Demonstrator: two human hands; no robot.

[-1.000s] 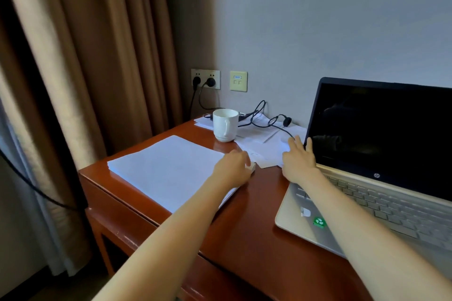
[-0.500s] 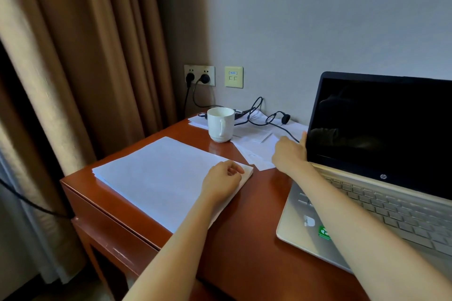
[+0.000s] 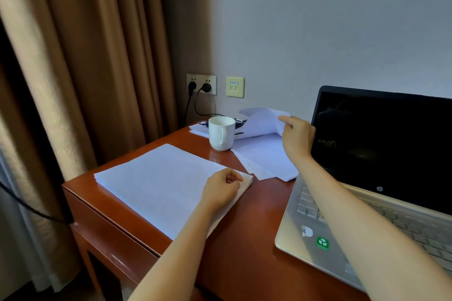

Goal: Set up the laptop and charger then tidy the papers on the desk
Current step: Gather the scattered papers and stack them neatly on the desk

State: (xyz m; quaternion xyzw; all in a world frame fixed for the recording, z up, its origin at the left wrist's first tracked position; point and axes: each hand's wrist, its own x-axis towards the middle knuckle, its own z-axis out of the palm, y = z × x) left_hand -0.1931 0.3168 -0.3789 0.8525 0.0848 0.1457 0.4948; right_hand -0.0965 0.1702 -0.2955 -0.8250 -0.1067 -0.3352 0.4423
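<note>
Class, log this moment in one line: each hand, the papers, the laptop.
left hand: rests on stack | right hand: pinches lifted sheet right of mug | loose papers: not yet stacked | laptop: open, screen dark

mug [image 3: 221, 132] between paper stacks, laptop [image 3: 381, 168] right

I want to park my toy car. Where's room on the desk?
Bare wood lies between the paper stack and the laptop, widest at the near edge. The back by the mug is crowded: loose sheets, cables, the right hand gripping a sheet.
</note>
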